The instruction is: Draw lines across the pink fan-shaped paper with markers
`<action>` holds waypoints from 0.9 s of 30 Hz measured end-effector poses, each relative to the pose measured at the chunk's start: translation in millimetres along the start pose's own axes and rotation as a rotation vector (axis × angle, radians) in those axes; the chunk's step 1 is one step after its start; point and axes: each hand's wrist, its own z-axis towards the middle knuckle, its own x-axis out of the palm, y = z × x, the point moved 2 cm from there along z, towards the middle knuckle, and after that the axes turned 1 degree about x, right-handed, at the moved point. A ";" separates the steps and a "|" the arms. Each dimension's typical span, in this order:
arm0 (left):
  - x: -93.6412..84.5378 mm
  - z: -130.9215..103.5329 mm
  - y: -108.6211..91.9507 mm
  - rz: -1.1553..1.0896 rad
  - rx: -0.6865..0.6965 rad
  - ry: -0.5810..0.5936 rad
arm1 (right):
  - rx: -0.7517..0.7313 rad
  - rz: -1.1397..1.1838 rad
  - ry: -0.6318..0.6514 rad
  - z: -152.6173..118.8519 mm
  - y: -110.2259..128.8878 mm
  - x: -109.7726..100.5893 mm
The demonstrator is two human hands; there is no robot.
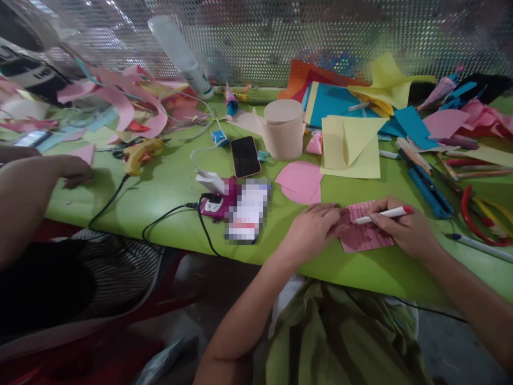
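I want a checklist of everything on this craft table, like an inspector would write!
Surface: green table, crowded along the back, barer near the front edge.
Job's things: pink pleated paper lying flat; white pen with red cap.
Clutter: pink paper circle, yellow folded sheet, phone, paper roll, yellow glue gun, blue tool, pink paper strips.
Grippers: left hand pressing on the pink pleated paper; right hand holding the pen over it.
Cables: black cable and white cable across the table.
Surroundings: perforated metal screen behind; another person's arm at left.
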 end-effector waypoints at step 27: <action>-1.5 -0.3 -0.5 -0.040 -0.006 0.003 | -0.048 0.060 0.273 -18.0 5.7 0.6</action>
